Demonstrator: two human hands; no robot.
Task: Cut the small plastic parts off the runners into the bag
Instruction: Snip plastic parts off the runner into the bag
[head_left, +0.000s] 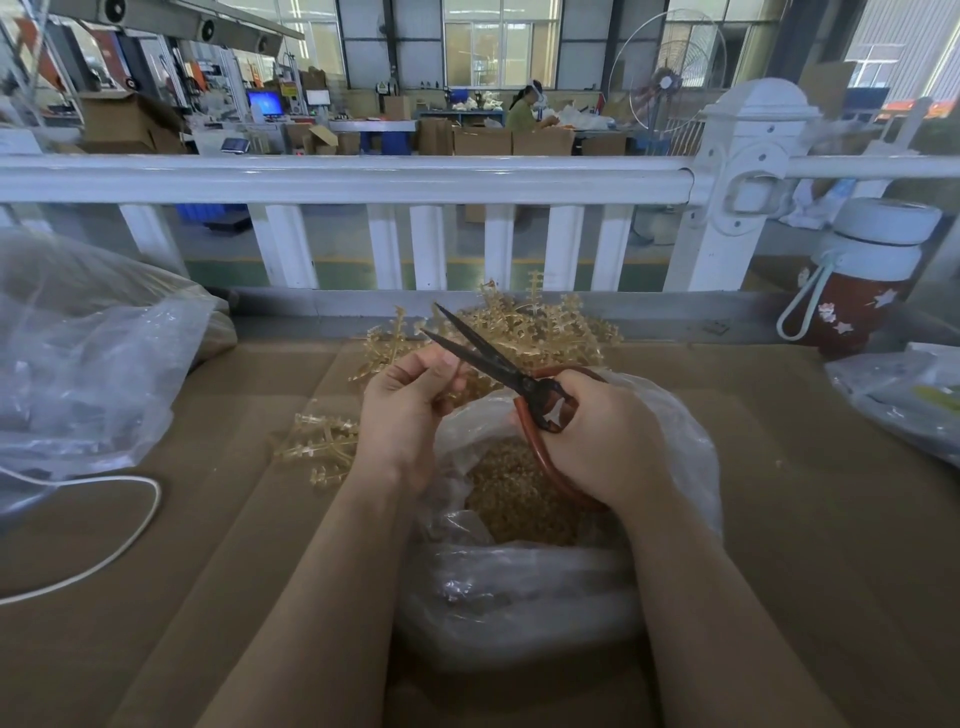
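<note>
One runner sits pinched in my left hand, over the bag; at three o'clock my right hand grips the scissors, blades parted, with more runners at twelve.

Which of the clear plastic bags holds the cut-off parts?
The open bag under both hands, with amber parts inside; the left bag and right bag show none.

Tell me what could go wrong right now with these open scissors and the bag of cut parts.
The scissors in the right hand stand open with the blades right beside the left hand, whose fingertips pinch a runner; a careless close could nick a finger. Cut parts may also fly past the bag mouth onto the cardboard.
</note>
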